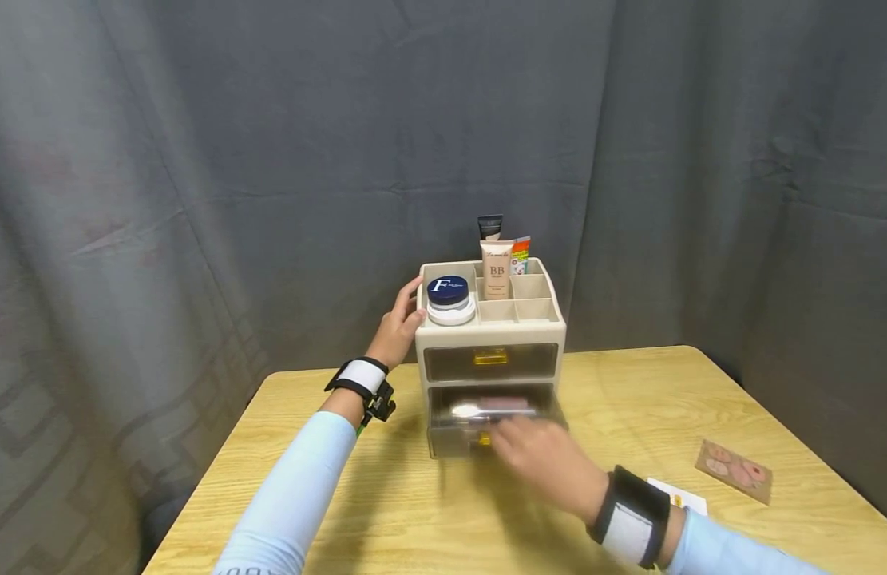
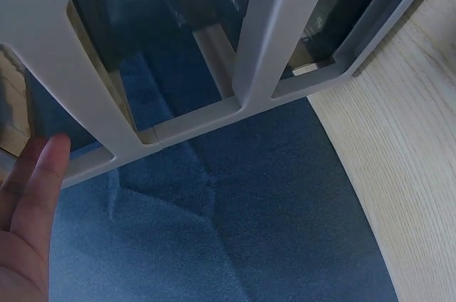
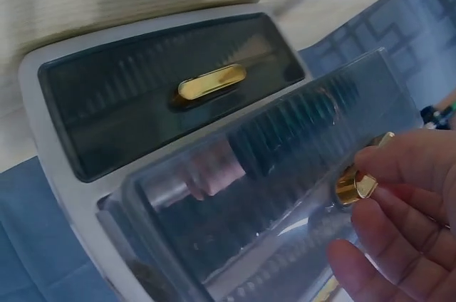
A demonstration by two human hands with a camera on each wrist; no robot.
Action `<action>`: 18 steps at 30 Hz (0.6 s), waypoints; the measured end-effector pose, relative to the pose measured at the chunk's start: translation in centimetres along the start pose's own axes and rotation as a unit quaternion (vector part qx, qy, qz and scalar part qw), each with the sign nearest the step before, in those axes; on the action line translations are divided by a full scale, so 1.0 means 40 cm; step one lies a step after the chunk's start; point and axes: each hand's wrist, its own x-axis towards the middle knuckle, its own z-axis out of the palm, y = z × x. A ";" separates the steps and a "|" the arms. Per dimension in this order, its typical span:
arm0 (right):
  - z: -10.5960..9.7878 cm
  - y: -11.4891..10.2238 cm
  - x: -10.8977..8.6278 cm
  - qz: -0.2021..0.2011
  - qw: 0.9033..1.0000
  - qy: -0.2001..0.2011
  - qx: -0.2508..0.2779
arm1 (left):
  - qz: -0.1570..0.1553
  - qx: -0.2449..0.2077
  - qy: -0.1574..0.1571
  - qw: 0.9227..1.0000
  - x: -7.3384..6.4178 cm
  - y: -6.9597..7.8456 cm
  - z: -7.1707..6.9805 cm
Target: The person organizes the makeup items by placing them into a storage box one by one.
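Note:
A cream cosmetics organizer [image 1: 490,335] with smoky clear drawers stands on the table. My left hand [image 1: 396,331] rests against its left side, thumb near the front corner; in the left wrist view its fingers [image 2: 44,188] lie straight along the frame. The lower drawer [image 3: 263,174] is pulled out, with a pink item [image 3: 214,167] inside. My right hand [image 3: 406,209] pinches the drawer's gold handle [image 3: 354,184] between thumb and fingers; it looks blurred in the head view. The upper drawer [image 1: 453,363] is closed.
On top of the organizer stand a BB cream tube [image 1: 496,271], a dark tube [image 1: 489,226], a colourful tube [image 1: 520,254] and a blue-lidded jar [image 1: 448,291]. A brown patterned card [image 1: 734,471] and a white card [image 1: 690,499] lie on the right. Grey curtain [image 1: 386,160] hangs behind.

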 end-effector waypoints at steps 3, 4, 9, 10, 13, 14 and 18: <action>0.011 0.014 0.004 0.011 1.000 -0.008 0.001 | 0.001 0.000 0.001 1.000 0.001 -0.001 0.002; 0.016 0.018 0.006 0.015 1.000 -0.009 0.001 | 0.002 0.000 0.001 1.000 0.001 -0.001 0.002; 0.041 0.038 0.014 0.036 0.999 -0.019 0.002 | 0.009 -0.007 0.001 1.000 -0.008 0.034 -0.002; 0.046 0.041 0.016 0.039 0.999 -0.021 0.004 | 0.010 -0.009 0.000 1.000 -0.012 0.046 -0.004; 0.061 0.050 0.022 0.050 0.998 -0.029 0.013 | 0.009 -0.013 -0.005 1.000 -0.022 0.084 -0.011; 0.065 0.052 0.024 0.054 0.998 -0.029 0.018 | 0.008 -0.013 -0.006 1.000 -0.026 0.096 -0.013; 0.085 0.062 0.029 0.071 0.996 -0.031 0.033 | 0.002 -0.011 -0.010 1.000 -0.032 0.113 -0.016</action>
